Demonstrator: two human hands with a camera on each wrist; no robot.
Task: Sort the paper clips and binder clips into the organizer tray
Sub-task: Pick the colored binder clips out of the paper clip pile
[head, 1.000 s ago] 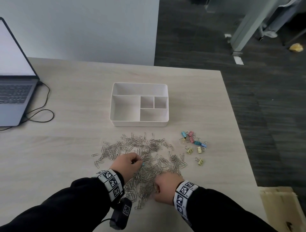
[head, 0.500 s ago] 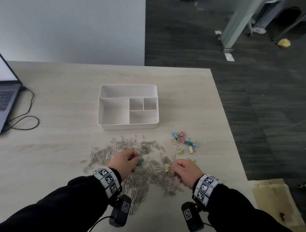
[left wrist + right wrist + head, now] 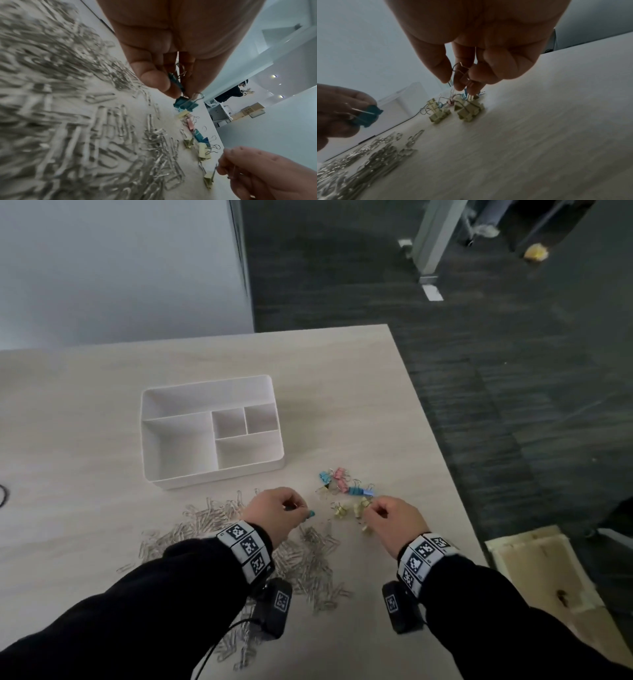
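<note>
The pale wood surface [image 3: 342, 392] ended at its right edge above dark carpet [image 3: 513, 405]. The organizer tray [image 3: 212, 479] sat centrally. The left hand [image 3: 274, 513] pinched a teal binder clip [image 3: 311, 513]; the right hand [image 3: 394, 520] pinched a pink binder clip [image 3: 466, 79] above the paper clips [image 3: 308, 556].

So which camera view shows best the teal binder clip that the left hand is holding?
The left wrist view: the teal binder clip hangs sharp and close below the left hand's fingertips, which pinch its wire handle. The right wrist view shows it at the edge, darker. The head view shows only a small teal spot.
</note>
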